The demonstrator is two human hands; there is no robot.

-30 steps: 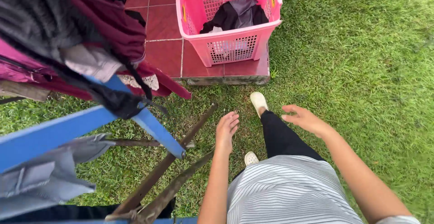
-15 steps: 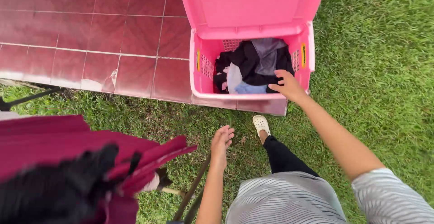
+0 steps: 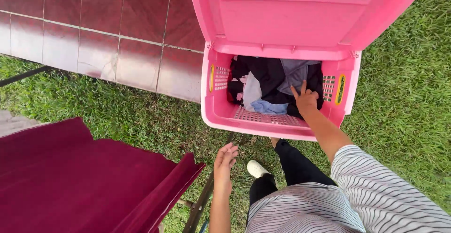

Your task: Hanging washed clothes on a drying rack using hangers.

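A pink plastic laundry basket (image 3: 221,115) with its lid tipped back stands at the edge of the red tiles. Inside lie crumpled clothes: a black garment (image 3: 270,75), a grey one (image 3: 293,71), a white piece (image 3: 252,91) and a light blue piece (image 3: 268,107). My right hand (image 3: 304,99) reaches down into the basket, fingers spread, resting on the black and grey clothes. My left hand (image 3: 224,160) hangs loose and empty over the grass, just below the basket's near rim.
A dark red cloth (image 3: 80,181) hangs across the lower left. A dark rack leg (image 3: 199,205) slants beside my left arm. Red tiled paving (image 3: 108,31) fills the upper left, and grass (image 3: 399,106) surrounds the basket. My white shoe (image 3: 257,168) shows below.
I have stepped closer to the basket. My right hand went from its near rim down onto the clothes inside. The black hanging garment has left the view.
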